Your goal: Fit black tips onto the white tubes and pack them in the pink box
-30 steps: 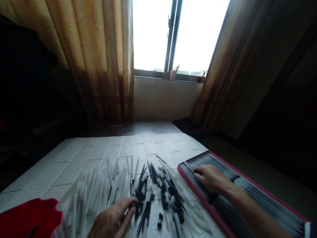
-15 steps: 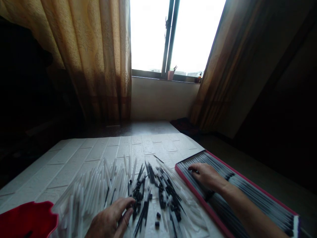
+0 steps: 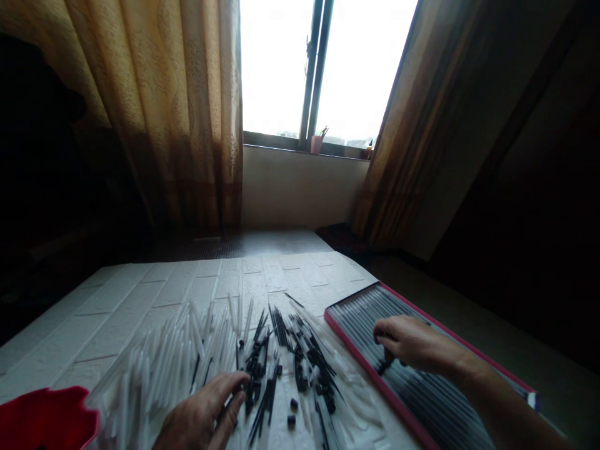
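Observation:
My left hand (image 3: 206, 409) rests at the near edge of the pile, thumb and forefinger curved with a gap between them, beside small black caps (image 3: 253, 384). Slim black pointed sticks (image 3: 268, 406), like pen refills, lie to its right. Clear whitish tubes (image 3: 164, 362) are heaped on its far left side. My right hand (image 3: 405, 340) is over a shallow pink-edged tray (image 3: 349, 340) filled with rows of slim grey sticks (image 3: 356, 319). Its fingers are bent together above a dark strip across the rows; whatever they grip is hidden.
A red scalloped bowl (image 3: 47, 419) stands at the near left. Two loose black caps (image 3: 291, 420) and clear plastic film (image 3: 360, 406) lie by the tray. The white brick-patterned tabletop (image 3: 169, 281) stretches toward the window, where a pink cup (image 3: 316, 145) stands on the sill.
My right hand has moved nearer and rightward over the tray, and its fingers have drawn in. My left hand keeps its place by the caps. The view has shifted slightly.

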A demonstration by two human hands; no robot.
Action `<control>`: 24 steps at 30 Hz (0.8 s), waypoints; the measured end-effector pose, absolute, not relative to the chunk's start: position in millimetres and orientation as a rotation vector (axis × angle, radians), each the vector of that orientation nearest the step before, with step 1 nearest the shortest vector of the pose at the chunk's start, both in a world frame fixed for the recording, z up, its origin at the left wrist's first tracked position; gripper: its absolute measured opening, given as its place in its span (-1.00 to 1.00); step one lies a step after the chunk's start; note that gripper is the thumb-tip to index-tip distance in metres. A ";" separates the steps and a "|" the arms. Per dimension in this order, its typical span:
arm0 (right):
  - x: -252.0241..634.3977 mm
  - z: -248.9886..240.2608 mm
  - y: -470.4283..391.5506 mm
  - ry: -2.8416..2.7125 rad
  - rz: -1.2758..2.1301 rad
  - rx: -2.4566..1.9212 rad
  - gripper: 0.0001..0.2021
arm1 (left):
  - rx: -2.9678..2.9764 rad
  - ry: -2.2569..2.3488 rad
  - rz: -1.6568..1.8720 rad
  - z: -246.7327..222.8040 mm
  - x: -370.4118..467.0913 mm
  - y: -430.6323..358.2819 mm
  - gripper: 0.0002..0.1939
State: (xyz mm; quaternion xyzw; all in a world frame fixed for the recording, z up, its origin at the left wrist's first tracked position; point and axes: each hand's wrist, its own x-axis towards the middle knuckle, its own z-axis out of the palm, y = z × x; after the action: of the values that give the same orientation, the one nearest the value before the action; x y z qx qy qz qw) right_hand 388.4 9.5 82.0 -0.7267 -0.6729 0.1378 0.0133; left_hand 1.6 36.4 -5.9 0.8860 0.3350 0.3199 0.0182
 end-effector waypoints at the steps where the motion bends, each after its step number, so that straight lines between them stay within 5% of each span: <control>1: 387.4 81.9 5.6 -2.098 0.459 -2.273 -0.75 | 2.764 1.033 1.013 -4.3 2.6 36.0 -0.80; 14: 370.3 93.0 -3.2 -2.168 0.337 -2.280 -0.73 | 2.703 1.089 1.136 2.1 4.6 39.4 -0.79; 24: 258.0 109.1 19.7 -2.442 0.147 -1.839 -0.77 | 2.614 1.382 1.288 4.4 -4.6 50.3 -0.61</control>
State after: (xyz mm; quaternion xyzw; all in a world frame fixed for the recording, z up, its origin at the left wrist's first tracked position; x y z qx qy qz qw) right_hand 258.0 19.7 109.1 -0.6005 -0.7971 0.0478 0.0405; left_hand -4.6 50.3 4.4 0.8097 0.4282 0.3991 -0.0420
